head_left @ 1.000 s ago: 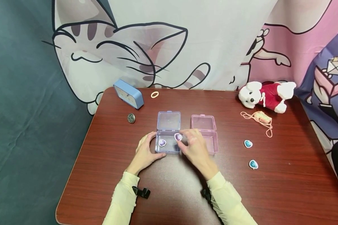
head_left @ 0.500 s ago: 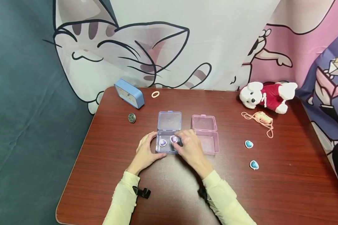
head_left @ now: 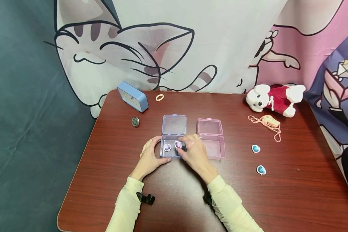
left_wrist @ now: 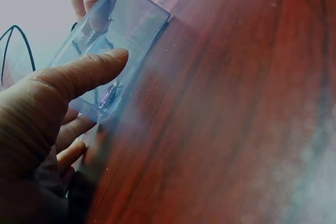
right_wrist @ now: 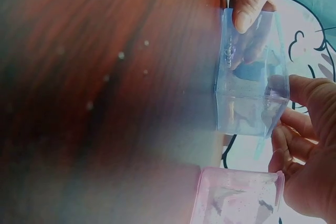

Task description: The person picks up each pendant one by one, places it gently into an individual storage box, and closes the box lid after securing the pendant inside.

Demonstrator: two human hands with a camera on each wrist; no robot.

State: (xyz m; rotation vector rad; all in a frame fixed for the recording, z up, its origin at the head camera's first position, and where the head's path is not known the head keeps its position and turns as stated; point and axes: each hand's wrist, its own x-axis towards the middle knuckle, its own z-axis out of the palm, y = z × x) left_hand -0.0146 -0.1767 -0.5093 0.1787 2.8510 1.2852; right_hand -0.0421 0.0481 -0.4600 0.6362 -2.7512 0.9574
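A clear blue plastic box (head_left: 169, 154) stands on the table with its lid swung back. My left hand (head_left: 149, 158) grips its left end, the thumb along the front wall, as the left wrist view also shows. Inside, at the left, lies a purple heart-shaped gem (head_left: 167, 147) with a pale beaded rim. My right hand (head_left: 195, 153) reaches into the box's right half and pinches a second purple gem (head_left: 178, 144) between thumb and forefinger. In the right wrist view the blue box wall (right_wrist: 242, 114) partly blurs those fingertips. Whether this gem touches the box floor I cannot tell.
Right beside it stands a pink box (head_left: 216, 148), lid up. Two blue gems (head_left: 256, 148) lie farther right, below a peach cord (head_left: 269, 121) and a white plush toy (head_left: 274, 99). A blue clock (head_left: 132, 97), a round metal piece (head_left: 135, 121) and a cream ring (head_left: 159, 97) stand back left.
My right hand has moved a little left and down with the pinched purple gem, mostly in the first half second. My left hand keeps its hold on the blue box.
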